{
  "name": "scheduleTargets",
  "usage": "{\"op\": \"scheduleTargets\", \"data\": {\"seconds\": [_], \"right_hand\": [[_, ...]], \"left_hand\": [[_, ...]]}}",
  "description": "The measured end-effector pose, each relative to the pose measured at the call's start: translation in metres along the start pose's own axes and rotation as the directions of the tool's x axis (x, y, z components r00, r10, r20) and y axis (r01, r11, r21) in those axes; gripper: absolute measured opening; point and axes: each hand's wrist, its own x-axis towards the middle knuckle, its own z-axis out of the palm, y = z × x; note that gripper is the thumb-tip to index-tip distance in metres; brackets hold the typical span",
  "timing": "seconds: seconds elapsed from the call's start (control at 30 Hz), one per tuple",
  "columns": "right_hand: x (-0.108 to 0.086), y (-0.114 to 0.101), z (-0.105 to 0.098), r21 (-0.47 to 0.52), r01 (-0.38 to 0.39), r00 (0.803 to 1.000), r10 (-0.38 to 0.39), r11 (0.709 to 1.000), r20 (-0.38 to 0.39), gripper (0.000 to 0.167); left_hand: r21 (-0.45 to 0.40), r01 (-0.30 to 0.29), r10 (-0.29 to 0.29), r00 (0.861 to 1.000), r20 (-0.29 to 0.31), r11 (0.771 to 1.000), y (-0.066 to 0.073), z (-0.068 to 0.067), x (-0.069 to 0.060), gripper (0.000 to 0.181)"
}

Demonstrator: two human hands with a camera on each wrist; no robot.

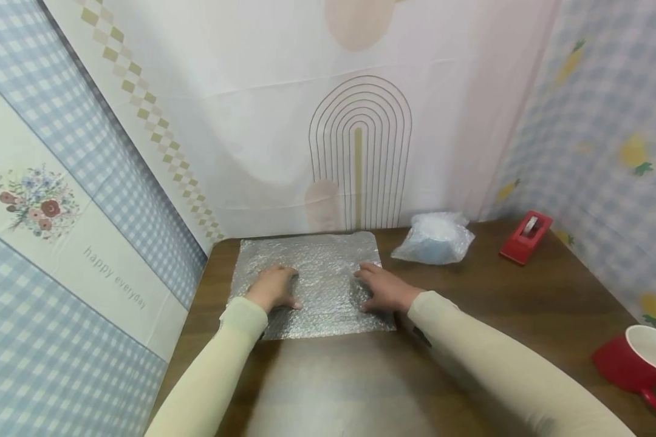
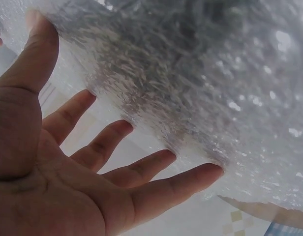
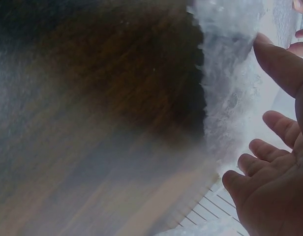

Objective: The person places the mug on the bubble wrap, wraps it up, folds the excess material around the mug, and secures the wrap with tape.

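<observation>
A sheet of bubble wrap (image 1: pixel 328 285) lies flat on the brown table in the head view. My left hand (image 1: pixel 273 287) rests on its left part with fingers spread; in the left wrist view, the fingertips (image 2: pixel 164 157) touch the bubble wrap (image 2: pixel 191 88). On the right part of the sheet is my right hand (image 1: pixel 385 288), its fingers relaxed. The right wrist view shows that hand (image 3: pixel 277 172) at the edge of the bubble wrap (image 3: pixel 225 93), thumb tip touching it. Neither hand grips anything.
To the right of the sheet sits a bubble-wrapped bundle (image 1: pixel 434 240) with something light blue inside. A red tape dispenser (image 1: pixel 526 237) stands farther right. Near the table's right edge is a red mug (image 1: pixel 628 363) with a white inside. Fabric curtains (image 1: pixel 262 152) border the wooden table (image 1: pixel 503 315).
</observation>
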Motion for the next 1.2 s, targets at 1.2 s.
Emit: {"op": "scheduleTargets", "data": {"seconds": [1.2], "right_hand": [[-0.036, -0.047, -0.071, -0.094, -0.046, 0.977, 0.064, 0.995, 0.202, 0.091]], "left_hand": [[0.007, 0.0, 0.0, 0.995, 0.101, 1.0, 0.035, -0.03, -0.011, 0.105]]}}
